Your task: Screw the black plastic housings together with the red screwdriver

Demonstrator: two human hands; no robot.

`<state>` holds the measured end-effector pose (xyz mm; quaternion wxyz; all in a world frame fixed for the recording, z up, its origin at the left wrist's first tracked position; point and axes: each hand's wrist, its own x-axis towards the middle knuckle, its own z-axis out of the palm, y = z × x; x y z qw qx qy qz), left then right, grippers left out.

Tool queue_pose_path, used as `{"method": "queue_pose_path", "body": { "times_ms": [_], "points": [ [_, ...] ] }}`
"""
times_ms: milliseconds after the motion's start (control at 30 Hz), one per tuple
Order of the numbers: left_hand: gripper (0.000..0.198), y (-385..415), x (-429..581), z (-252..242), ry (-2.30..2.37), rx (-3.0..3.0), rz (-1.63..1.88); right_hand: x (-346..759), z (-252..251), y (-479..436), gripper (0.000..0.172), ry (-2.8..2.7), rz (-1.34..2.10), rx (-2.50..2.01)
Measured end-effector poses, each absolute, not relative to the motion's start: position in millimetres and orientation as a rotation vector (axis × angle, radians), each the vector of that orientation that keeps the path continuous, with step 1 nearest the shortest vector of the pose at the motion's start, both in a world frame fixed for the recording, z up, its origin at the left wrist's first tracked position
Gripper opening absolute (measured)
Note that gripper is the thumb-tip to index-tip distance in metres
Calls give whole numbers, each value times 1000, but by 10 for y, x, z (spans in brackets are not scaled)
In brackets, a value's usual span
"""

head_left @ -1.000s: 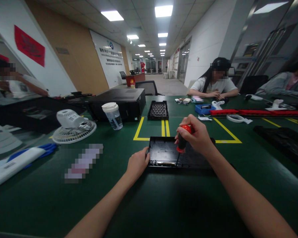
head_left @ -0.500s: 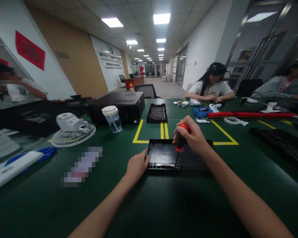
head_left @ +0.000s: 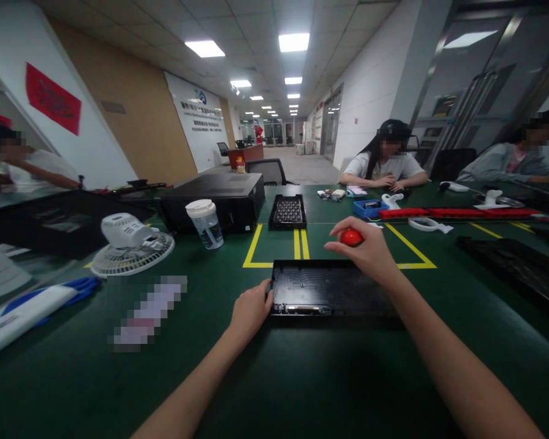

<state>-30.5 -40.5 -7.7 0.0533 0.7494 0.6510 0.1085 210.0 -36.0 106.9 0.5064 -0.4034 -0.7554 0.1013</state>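
Observation:
A black shallow rectangular panel [head_left: 322,289] with raised edges lies on the green table in front of me. Its left edge is gripped by my left hand [head_left: 251,305], fingers closed against the corner. Above the right half of the panel, my right hand [head_left: 368,250] holds a screwdriver [head_left: 351,236] between thumb and fingers. Only the red end of its handle shows, turned toward me; the shaft and tip are hidden. A thin metallic strip [head_left: 306,310] sits along the panel's near inside edge.
Beyond the panel are yellow tape lines [head_left: 297,244] and a black tray of small parts [head_left: 288,212]. Left stand a lidded cup [head_left: 205,224], a black case [head_left: 215,201] and a white fan [head_left: 132,247]. A blue box [head_left: 368,208] lies right, near a seated person [head_left: 384,160].
My right hand has lifted the screwdriver up off the panel, moved a little right and tilted its handle end toward me. My left hand stays on the panel's left edge.

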Motion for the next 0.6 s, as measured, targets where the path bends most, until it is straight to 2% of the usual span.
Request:
{"method": "queue_pose_path", "body": {
  "times_ms": [100,167,400,600],
  "points": [
    [39,-407,-298,-77,1976,2283,334,2054,960,-310,18,-2157,-67,-1204],
    [39,-409,-296,-83,1971,2297,345,1957,800,-242,18,-2371,-151,-1325],
    [39,-410,-292,-92,1992,2297,342,1682,188,-72,21,-2638,-163,-1527],
    [38,-409,-314,-115,1950,2312,400,1692,68,-54,22,-2662,-143,-1532]
  ]
}}
